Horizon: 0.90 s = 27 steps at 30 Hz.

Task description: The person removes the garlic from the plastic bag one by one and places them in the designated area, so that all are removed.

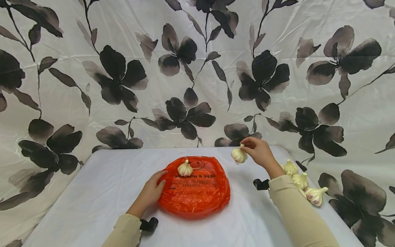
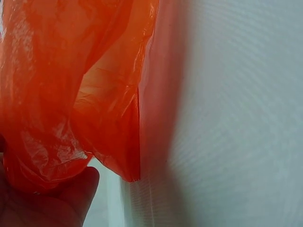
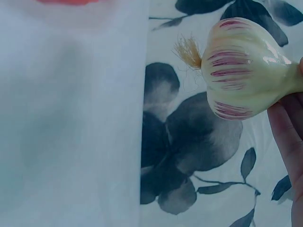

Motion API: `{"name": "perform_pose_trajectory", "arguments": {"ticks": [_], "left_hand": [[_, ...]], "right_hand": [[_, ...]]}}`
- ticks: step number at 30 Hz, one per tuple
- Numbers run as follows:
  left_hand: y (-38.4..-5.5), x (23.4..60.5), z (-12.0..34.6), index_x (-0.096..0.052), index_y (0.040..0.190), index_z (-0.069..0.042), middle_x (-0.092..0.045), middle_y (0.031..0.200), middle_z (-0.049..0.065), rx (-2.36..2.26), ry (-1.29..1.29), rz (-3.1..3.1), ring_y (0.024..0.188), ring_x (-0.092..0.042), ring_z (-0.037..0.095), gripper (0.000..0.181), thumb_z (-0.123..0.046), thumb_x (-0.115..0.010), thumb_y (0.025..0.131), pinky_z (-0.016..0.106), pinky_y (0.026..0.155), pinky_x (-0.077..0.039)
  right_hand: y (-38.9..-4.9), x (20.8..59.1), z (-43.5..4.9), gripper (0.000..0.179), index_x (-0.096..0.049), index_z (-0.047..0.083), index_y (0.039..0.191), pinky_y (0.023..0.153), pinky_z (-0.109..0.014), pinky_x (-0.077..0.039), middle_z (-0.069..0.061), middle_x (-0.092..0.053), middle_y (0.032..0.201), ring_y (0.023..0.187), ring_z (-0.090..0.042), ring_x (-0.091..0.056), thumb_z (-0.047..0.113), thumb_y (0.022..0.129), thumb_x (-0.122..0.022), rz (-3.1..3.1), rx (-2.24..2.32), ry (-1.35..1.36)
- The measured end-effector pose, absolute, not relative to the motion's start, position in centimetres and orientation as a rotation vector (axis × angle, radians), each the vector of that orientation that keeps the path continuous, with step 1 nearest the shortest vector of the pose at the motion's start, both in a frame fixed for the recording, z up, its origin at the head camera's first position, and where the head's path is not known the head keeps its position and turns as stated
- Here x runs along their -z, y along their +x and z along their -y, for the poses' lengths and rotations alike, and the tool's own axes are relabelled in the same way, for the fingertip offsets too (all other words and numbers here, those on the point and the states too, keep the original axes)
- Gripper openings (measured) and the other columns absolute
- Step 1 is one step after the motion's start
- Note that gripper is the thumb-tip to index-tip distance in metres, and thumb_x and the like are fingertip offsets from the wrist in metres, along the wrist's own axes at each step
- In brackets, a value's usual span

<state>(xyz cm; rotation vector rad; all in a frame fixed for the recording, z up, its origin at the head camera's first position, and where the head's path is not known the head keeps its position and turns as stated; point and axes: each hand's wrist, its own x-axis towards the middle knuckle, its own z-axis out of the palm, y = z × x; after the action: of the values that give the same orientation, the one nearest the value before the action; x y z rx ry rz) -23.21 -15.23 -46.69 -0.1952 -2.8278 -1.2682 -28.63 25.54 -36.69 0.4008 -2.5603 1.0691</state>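
Note:
A red plastic bag (image 1: 197, 199) with dark printing lies spread in a rounded shape on the white table, and one garlic bulb (image 1: 185, 168) sits on it near the far left. My left hand (image 1: 152, 190) holds the bag's left edge; in the left wrist view the thumb (image 2: 84, 189) lies against the red plastic, with the other fingers mostly hidden. To the right of the bag and above the table, my right hand (image 1: 258, 151) pinches another garlic bulb (image 1: 239, 155) by its stem. The right wrist view shows this bulb's purple streaks and its tuft of roots.
Several more garlic bulbs (image 1: 300, 180) are grouped at the table's right edge, partly behind the right forearm. White cloth covers the table (image 1: 102, 192). A flower-patterned curtain (image 1: 197, 75) hangs close behind it.

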Motion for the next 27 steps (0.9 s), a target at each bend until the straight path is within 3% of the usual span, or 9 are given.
{"name": "perform_pose_trajectory", "arguments": {"ticks": [19,27], "left_hand": [[-23.3,46.8,15.1,-0.041,0.146,-0.009,-0.036,0.153,0.018,1.277,-0.182,2.831,0.142,-0.032,0.04,0.046,-0.017,-0.044,0.101,0.059,0.114,-0.029],[-23.3,47.0,15.1,-0.042,0.146,-0.01,-0.035,0.153,0.017,1.284,-0.169,2.832,0.143,-0.032,0.039,0.045,-0.017,-0.044,0.101,0.059,0.114,-0.029]], "right_hand": [[-28.4,38.3,-29.1,0.026,-0.069,0.007,0.114,0.087,-0.046,-0.056,-0.014,-0.072,0.111,0.103,-0.031,-0.069,0.019,0.09,-0.068,2.581,-1.077,0.268],[-28.2,39.3,-29.9,0.023,-0.071,0.008,0.111,0.083,-0.04,-0.057,-0.013,-0.073,0.108,0.1,-0.029,-0.069,0.017,0.09,-0.068,2.584,-1.038,0.191]]}}
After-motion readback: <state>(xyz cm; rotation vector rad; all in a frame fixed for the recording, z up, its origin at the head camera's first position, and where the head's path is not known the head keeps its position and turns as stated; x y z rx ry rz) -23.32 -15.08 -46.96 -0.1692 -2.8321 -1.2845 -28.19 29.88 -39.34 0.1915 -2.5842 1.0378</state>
